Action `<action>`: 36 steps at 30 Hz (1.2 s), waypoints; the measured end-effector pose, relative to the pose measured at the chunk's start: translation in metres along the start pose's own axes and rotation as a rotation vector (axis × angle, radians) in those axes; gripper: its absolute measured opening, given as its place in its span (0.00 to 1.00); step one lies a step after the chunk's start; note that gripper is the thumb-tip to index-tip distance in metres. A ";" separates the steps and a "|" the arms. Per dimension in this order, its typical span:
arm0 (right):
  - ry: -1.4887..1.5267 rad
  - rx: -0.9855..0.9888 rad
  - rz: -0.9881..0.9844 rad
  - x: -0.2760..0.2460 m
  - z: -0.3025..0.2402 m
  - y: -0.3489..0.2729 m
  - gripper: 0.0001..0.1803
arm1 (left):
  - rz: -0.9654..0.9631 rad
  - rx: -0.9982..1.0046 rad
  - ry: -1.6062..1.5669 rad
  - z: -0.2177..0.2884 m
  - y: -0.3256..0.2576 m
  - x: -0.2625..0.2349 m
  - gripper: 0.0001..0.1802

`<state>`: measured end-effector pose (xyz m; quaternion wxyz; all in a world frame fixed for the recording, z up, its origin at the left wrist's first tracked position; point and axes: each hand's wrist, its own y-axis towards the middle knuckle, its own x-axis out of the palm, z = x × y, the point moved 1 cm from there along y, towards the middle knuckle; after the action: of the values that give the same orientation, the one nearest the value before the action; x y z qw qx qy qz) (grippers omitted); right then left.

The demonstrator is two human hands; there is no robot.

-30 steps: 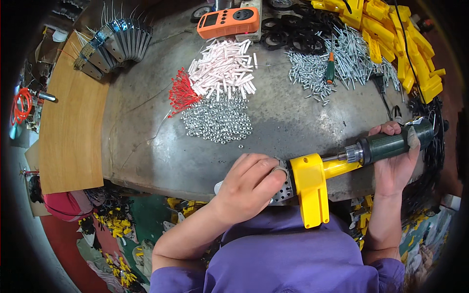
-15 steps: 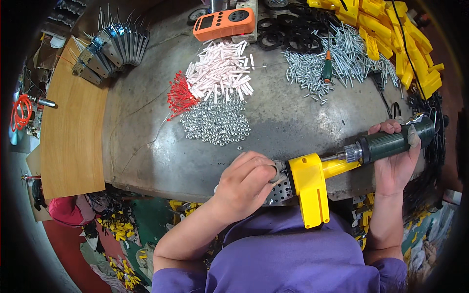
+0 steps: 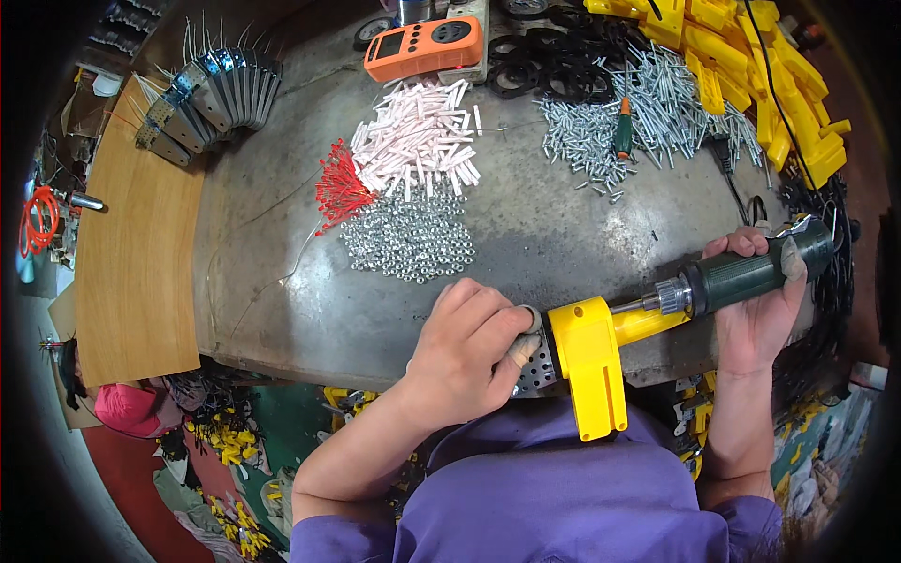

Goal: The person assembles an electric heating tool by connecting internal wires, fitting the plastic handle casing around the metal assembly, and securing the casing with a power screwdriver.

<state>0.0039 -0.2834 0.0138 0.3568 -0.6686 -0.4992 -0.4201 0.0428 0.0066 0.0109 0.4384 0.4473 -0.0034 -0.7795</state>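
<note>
My left hand (image 3: 467,352) grips a perforated metal piece (image 3: 535,373) pressed against a yellow plastic part (image 3: 589,361) at the near edge of the grey metal table (image 3: 282,244). My right hand (image 3: 755,310) is closed around the dark green handle of a powered screwdriver (image 3: 751,272). Its metal tip goes into the yellow part's right arm. A bandage wraps one left fingertip.
On the table lie a heap of small silver nuts (image 3: 408,239), white tubes (image 3: 418,141), red-tipped wires (image 3: 338,188), silver screws (image 3: 619,131), black rings (image 3: 554,61), an orange meter (image 3: 422,45) and yellow parts (image 3: 760,84). A wooden board (image 3: 131,263) and metal brackets (image 3: 202,103) sit at left.
Both hands, the yellow part and the screwdriver stay in nearly the same place; only a slight shift of the view is visible.
</note>
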 end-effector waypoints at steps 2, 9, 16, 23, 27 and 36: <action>0.006 -0.001 -0.016 -0.001 0.002 0.001 0.20 | 0.028 -0.001 -0.024 0.001 0.000 0.002 0.16; 0.018 -0.015 -0.081 0.010 0.002 0.002 0.20 | 0.021 -0.015 0.031 0.002 0.002 0.003 0.16; -0.015 -0.107 -0.030 0.006 -0.035 0.004 0.19 | 0.277 -0.341 -0.060 -0.019 -0.012 -0.035 0.09; 0.048 -0.067 -0.083 0.004 -0.037 -0.011 0.19 | -0.167 -0.206 0.258 -0.019 -0.010 -0.040 0.13; 0.014 -0.035 -0.035 0.001 -0.028 -0.018 0.18 | -0.175 -0.214 0.292 -0.020 -0.003 -0.036 0.14; 0.028 -0.007 0.073 0.001 -0.009 -0.027 0.17 | 0.051 -0.260 -0.063 0.006 -0.027 -0.013 0.19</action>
<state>-0.0244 -0.2848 0.0196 0.3765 -0.6817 -0.4680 -0.4177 0.0230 0.0295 0.0127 0.5121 0.3619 0.0727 -0.7755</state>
